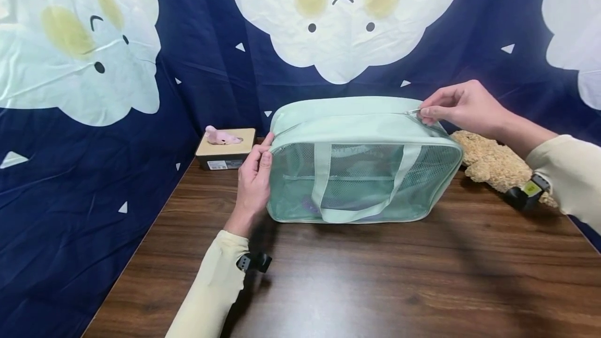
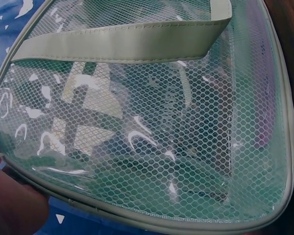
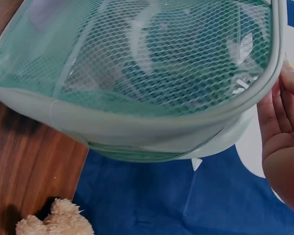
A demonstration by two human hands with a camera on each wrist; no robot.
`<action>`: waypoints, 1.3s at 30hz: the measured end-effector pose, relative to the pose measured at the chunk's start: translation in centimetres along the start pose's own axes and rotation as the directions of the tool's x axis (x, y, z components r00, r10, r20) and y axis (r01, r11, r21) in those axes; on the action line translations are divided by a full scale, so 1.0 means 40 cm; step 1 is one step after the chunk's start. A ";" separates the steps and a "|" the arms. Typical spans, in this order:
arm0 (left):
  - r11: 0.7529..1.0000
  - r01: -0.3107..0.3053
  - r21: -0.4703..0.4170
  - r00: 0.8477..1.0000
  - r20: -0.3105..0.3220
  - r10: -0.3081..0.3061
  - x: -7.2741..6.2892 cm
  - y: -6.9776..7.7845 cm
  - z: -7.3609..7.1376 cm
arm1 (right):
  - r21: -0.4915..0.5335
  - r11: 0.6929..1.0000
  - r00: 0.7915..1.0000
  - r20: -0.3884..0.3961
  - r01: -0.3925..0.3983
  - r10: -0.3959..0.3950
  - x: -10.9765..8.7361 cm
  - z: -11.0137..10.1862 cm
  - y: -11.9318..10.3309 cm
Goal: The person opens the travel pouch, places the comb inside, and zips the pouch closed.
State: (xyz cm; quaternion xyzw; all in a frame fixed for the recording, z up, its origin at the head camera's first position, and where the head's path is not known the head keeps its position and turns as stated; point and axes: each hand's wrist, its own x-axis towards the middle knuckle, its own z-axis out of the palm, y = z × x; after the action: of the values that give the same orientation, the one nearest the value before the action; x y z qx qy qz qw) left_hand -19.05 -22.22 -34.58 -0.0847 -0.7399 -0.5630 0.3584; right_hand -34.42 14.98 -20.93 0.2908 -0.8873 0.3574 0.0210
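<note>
A pale green toiletry bag (image 1: pixel 349 181) with clear mesh sides stands upright on the table, its strap handle (image 1: pixel 320 181) hanging down the front. My left hand (image 1: pixel 253 176) holds the bag's upper left corner, thumb in front and fingers around the edge. At the top right, my right hand (image 1: pixel 462 106) pinches the metal zipper pull (image 1: pixel 412 111). In the right wrist view a slit (image 3: pixel 132 152) shows along the bag's side below the zipper line. Something purple (image 2: pixel 264 73) shows faintly through the mesh; its kind is unclear.
A dark box with a tan lid (image 1: pixel 220 153) sits at the back left, a pink figurine (image 1: pixel 223 137) on top. Right of the bag lies a fluffy tan plush toy (image 1: pixel 493 160), partly behind my right forearm. A blue cloud-print cloth (image 1: pixel 206 67) hangs behind the wooden table (image 1: pixel 352 280).
</note>
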 end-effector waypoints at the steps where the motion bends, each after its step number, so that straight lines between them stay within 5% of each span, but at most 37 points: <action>1: 1.000 0.002 0.002 1.000 0.001 -0.002 0.000 0.000 -0.001 | 0.010 1.000 1.000 0.000 -0.003 0.003 -0.002 -0.001 0.005; 27: 1.000 -0.014 -0.008 1.000 -0.007 0.014 0.003 -0.009 -0.003 | 0.278 0.959 0.983 -0.153 -0.055 0.101 -0.120 0.008 0.241; 31: 1.000 -0.010 -0.004 1.000 -0.009 0.010 0.003 -0.007 -0.001 | 0.400 0.916 0.983 -0.167 0.001 0.072 -0.143 0.032 0.296; 38: 1.000 -0.018 -0.001 1.000 -0.009 0.018 0.004 -0.003 0.001 | 0.678 0.729 0.980 -0.195 0.099 0.048 -0.178 0.103 0.372; 39: 1.000 -0.019 -0.002 1.000 -0.011 0.019 0.004 -0.003 0.002 | 0.682 0.724 0.979 -0.199 0.100 0.051 -0.182 0.114 0.380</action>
State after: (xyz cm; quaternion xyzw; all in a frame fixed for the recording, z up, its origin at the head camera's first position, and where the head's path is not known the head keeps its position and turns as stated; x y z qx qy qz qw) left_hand -19.28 -22.26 -34.58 -0.0892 -0.7366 -0.5606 0.3677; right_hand -35.67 24.43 -35.57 0.2514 -0.6802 0.6885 0.0070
